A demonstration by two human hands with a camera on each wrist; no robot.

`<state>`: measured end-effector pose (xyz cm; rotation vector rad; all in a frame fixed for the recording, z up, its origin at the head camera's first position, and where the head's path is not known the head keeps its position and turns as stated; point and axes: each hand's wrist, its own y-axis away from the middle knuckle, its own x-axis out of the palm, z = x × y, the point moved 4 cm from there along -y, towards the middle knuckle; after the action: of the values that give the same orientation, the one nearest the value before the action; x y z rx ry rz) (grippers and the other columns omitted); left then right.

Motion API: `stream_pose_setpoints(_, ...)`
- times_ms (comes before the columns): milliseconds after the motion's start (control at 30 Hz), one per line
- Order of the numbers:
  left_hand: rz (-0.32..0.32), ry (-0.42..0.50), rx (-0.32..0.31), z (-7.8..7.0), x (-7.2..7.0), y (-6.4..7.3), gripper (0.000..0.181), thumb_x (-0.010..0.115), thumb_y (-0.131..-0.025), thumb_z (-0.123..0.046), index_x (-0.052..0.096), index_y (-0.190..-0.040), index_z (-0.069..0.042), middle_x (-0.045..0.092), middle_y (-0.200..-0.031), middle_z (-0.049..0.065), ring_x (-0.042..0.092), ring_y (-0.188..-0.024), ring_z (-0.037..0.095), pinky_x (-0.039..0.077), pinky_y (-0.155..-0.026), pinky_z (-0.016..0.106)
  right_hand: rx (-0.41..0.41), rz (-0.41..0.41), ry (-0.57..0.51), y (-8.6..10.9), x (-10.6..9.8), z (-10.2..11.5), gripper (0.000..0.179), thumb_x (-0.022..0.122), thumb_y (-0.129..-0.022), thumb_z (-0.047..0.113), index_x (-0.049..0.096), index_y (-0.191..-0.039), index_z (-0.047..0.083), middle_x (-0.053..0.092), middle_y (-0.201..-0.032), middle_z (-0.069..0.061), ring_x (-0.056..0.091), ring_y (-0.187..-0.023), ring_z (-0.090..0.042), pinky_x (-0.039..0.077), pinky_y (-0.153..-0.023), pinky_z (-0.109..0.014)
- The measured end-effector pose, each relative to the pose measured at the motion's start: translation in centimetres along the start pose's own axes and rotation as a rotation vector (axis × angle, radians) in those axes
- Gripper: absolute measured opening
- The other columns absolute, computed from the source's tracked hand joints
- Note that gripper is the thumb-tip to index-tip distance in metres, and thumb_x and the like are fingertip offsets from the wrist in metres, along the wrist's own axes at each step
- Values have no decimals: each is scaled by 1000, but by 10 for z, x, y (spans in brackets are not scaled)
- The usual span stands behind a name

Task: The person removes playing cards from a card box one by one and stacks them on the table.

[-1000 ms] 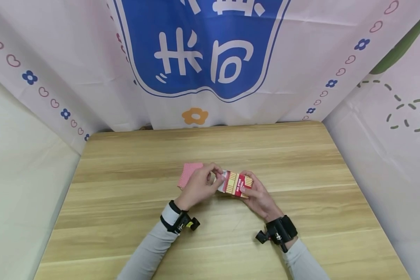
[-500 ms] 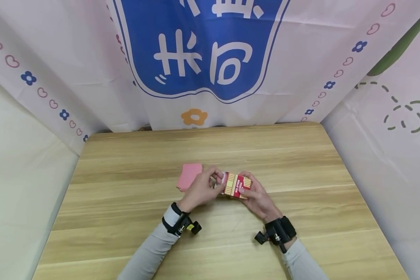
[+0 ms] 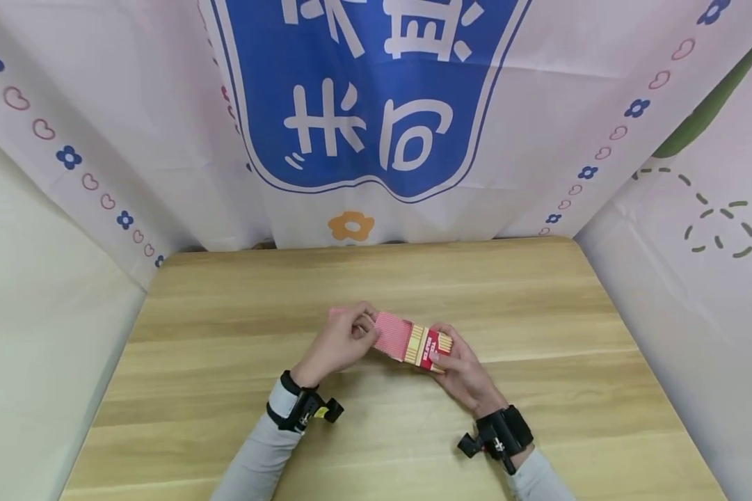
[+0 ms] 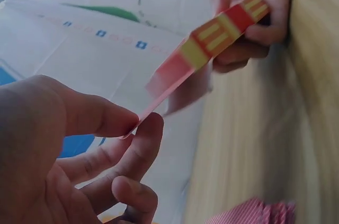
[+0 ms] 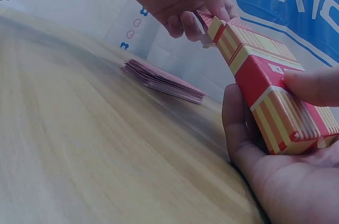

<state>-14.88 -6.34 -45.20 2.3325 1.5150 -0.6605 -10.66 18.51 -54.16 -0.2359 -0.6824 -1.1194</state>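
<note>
My right hand holds a red and yellow striped playing card box with its open end toward the left, the thumb on its front in the right wrist view. My left hand pinches a playing card with a pink patterned back between thumb and forefinger. The card reaches partly out of the box. A flap hangs at the box's open end in the left wrist view. On the table lies a stack of playing cards, mostly hidden behind my left hand in the head view.
The wooden table reaches back to a white cloth with a blue printed emblem. Plain and printed cloth walls stand at both sides. Each wrist wears a black strap with a small camera.
My left hand has moved left, drawing the pink patterned card out of the box's open end. My right hand keeps holding the box almost in place. The head view has tilted up slightly.
</note>
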Motion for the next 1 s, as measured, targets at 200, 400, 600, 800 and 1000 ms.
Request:
stream_pose_setpoints(200, -76, 62, -38, 15, -11, 10, 16, 63, -102, -10, 69, -116, -12, 71, -97, 5, 61, -79, 15, 50, -71, 27, 7, 13, -23, 11, 1, -14, 53, 51, -103, -9, 36, -145, 19, 47, -150, -11, 61, -133, -25, 54, -109, -39)
stream_pose_setpoints(400, -128, 87, -21, 22, -24, 14, 18, 60, -105, -10, 72, -119, -8, 67, -98, 9, 57, -82, 19, 48, -70, 27, 21, 4, -26, 15, -1, -20, 52, 48, -104, -11, 36, -144, 20, 48, -147, -9, 62, -130, -24, 56, -106, -38)
stream_pose_setpoints(600, -138, 76, -8, 33, -44, -1, 24, 62, -108, -17, 74, -128, -8, 71, -109, 13, 57, -88, 21, 47, -75, 29, -9, 9, -11, 2, -2, -6, 53, 46, -103, -13, 36, -145, 19, 48, -148, -11, 62, -130, -25, 55, -108, -38)
stream_pose_setpoints(800, -128, 95, -31, 55, -57, -16, 22, 67, -107, -21, 70, -124, -7, 74, -108, 15, 59, -90, 23, 47, -79, 30, -7, 0, 2, -7, -3, 4, 52, 46, -103, -13, 40, -142, 22, 44, -149, -11, 61, -130, -24, 55, -107, -37)
stream_pose_setpoints(1000, -122, 46, -77, 77, -54, -18, 18, 66, -108, -25, 70, -120, -13, 68, -100, 9, 55, -84, 21, 44, -75, 33, -1, 12, 6, -4, -3, 1, 51, 45, -104, -12, 42, -141, 23, 46, -148, -11, 61, -129, -24, 55, -107, -37)
